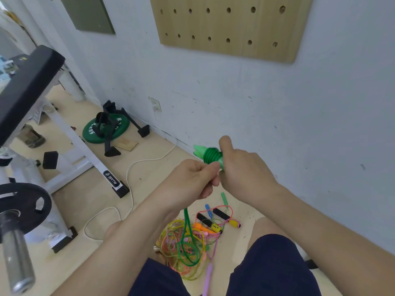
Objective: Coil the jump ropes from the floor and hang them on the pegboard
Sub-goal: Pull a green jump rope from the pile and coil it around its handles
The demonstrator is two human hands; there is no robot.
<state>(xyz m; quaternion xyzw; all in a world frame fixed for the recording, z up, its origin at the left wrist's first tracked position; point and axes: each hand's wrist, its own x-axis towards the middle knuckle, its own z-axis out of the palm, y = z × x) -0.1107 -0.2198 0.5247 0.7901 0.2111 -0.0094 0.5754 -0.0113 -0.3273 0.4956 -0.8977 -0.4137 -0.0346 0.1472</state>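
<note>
We're mid-coil on the green jump rope (211, 155). Our right hand (243, 167) is curled round its pale green handles, with a few turns of cord bunched just past the thumb. Our left hand (192, 180), touching the right, pinches the slack, which drops below our wrists into the tangled pile of ropes (192, 248). Next is probably more wraps, kept taut so nothing snags. The pegboard (224, 28) is well above both hands.

Single wide-angle view from the wearer's head, facing forward and down: left hand (192, 180) and right hand (241, 165) close at centre, tan perforated wooden pegboard (230, 26) above, pale wooden floor (147, 174) below.
</note>
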